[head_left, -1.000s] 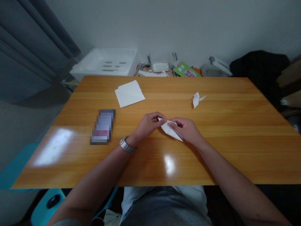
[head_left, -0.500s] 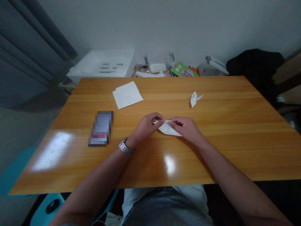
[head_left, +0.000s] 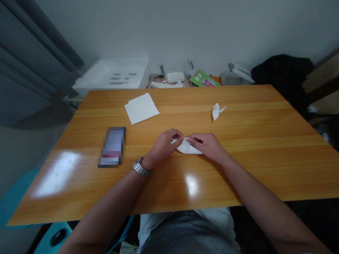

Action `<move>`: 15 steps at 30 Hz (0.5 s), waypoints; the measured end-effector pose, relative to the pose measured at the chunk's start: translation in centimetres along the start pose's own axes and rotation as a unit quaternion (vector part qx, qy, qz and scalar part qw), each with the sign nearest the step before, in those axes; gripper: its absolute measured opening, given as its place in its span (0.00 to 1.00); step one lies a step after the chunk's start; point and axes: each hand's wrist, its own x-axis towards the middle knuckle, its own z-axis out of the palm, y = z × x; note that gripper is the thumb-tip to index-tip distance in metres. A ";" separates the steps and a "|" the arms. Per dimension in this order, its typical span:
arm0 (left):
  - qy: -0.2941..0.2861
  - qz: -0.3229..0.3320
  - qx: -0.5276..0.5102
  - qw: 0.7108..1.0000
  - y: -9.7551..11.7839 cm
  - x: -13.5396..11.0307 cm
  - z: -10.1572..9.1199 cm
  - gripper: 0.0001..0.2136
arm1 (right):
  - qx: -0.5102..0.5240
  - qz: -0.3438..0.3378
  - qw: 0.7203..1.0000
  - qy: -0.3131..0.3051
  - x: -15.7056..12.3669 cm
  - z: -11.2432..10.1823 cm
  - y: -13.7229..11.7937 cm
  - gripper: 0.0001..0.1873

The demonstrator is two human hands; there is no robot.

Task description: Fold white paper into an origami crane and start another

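Observation:
A folded piece of white paper (head_left: 188,148) lies between my hands near the middle of the wooden table. My left hand (head_left: 167,144) pinches its left end, thumb and fingers closed on the edge. On the other side, my right hand (head_left: 208,145) grips the upper right part with the thumb on top. The fingertips of both hands are close together at the paper's top edge, and they hide some of the folds. A small folded paper crane (head_left: 216,112) sits farther back on the right.
White paper sheets (head_left: 142,108) lie at the back left of the table (head_left: 254,158). A phone (head_left: 112,147) with a blurred screen is left of my hands. Behind the table stand a white foam box (head_left: 106,84), a green booklet (head_left: 202,78) and a plastic bin (head_left: 235,76).
My right fingertips have shifted slightly left along the paper's top edge, closer to my left hand. Both hands still hold the paper. The whole view has shifted a little.

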 end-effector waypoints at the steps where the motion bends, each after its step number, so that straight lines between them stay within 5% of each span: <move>1: -0.003 0.001 0.000 1.000 -0.1 0.0 0.0 0.06 | -0.003 -0.003 1.000 -0.003 0.0 0.0 0.0 0.19; 15: 0.004 0.005 0.006 1.000 -0.1 0.0 0.2 0.05 | 0.015 -0.003 1.000 -0.013 0.1 -0.4 0.3 0.15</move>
